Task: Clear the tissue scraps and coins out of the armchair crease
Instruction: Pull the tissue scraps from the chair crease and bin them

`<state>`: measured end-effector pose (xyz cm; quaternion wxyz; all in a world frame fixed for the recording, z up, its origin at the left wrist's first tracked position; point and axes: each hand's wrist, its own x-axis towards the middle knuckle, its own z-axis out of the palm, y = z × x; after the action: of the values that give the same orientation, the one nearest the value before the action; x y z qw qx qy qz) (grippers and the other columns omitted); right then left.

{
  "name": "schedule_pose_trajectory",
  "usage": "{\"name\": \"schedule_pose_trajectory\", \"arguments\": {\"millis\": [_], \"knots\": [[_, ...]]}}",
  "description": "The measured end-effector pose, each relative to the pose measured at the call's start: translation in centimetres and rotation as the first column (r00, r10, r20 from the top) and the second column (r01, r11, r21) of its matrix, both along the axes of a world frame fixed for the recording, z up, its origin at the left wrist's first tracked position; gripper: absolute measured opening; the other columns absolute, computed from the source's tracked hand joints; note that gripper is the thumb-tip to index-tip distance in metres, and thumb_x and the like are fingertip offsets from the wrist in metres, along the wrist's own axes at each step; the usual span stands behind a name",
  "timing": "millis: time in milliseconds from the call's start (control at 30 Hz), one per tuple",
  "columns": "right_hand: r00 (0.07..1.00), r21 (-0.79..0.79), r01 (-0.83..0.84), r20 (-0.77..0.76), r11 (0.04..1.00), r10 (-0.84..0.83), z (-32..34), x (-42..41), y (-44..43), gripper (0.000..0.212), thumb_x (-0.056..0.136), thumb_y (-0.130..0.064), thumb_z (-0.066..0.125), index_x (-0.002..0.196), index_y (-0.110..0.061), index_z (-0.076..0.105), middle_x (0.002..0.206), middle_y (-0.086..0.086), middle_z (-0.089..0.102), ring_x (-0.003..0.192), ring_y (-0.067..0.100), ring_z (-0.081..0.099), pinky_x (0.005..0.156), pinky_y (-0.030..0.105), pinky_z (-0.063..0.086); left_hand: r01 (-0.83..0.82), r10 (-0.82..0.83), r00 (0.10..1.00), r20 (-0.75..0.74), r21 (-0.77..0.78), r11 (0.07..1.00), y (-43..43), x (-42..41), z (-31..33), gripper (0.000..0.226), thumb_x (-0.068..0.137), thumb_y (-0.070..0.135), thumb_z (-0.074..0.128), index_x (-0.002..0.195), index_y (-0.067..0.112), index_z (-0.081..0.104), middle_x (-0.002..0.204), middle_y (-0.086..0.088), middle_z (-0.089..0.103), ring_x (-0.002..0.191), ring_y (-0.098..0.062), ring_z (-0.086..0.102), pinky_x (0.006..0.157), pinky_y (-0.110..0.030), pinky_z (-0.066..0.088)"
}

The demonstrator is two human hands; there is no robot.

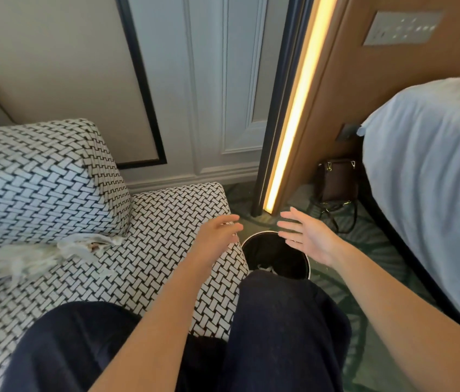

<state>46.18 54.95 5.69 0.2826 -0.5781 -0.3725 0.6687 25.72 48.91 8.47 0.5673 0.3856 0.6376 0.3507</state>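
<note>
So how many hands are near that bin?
2. The left hand is above the bin's left rim, by the armchair seat; the right hand is above its right rim. Both are empty.

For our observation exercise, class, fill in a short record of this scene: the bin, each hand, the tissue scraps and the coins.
bin: black, on the floor beside the armchair, a few white scraps inside
left hand: open, empty, over the seat corner next to the bin
right hand: open, empty, over the bin
tissue scraps: crumpled heap in the armchair crease
coins: none can be made out
</note>
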Motion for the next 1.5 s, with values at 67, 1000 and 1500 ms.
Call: {"name": "schedule_pose_trajectory", "arguments": {"millis": [67, 1000, 1500], "knots": [[1.0, 0.064, 0.0, 0.012, 0.998, -0.001, 1.8, -1.4, -0.7, 0.033, 0.1, -0.032, 0.041, 0.127, -0.016, 0.051, 0.133, 0.008, 0.055, 0.117, 0.025, 0.055, 0.105, 0.038, 0.039, -0.005, 0.006, 1.0, -0.016, 0.027, 1.0, -1.3, -1.7, 1.1, 0.029, 0.09, 0.024, 0.061, 0.118, 0.026, 0.061, 0.117, 0.002, 0.062, 0.101, -0.009, 0.061, 0.098, -0.034, 0.045], [0.447, 0.428, -0.855, 0.319, 0.294, 0.836, 1.9, -40.4, -29.4, 0.015, 0.092, -0.019, 0.056, 0.104, -0.017, 0.066, 0.104, -0.005, 0.067, 0.093, 0.005, 0.062, 0.086, 0.017, 0.046, -0.83, 0.828, 0.543, -0.14, 0.06, 0.554, -41.8, -27.2, -0.2, 0.054, 0.054, 0.058, 0.065, 0.099, 0.028, 0.069, 0.106, 0.001, 0.07, 0.099, -0.019, 0.065, 0.097, -0.043, 0.045], [0.021, 0.295, -0.713, 0.916, -0.636, 0.401, -7.9, -39.9, -36.6, 0.047, 0.093, -0.027, 0.053, 0.138, -0.026, 0.043, 0.145, 0.002, 0.039, 0.133, 0.026, 0.031, 0.11, 0.044, 0.03, -0.936, 0.918, 0.351, -0.185, -0.09, 0.34, -46.4, -25.1, -7.2, 0.013, 0.09, 0.019, 0.058, 0.1, 0.022, 0.066, 0.099, 0.0, 0.07, 0.087, -0.016, 0.065, 0.073, -0.024, 0.047]]}}
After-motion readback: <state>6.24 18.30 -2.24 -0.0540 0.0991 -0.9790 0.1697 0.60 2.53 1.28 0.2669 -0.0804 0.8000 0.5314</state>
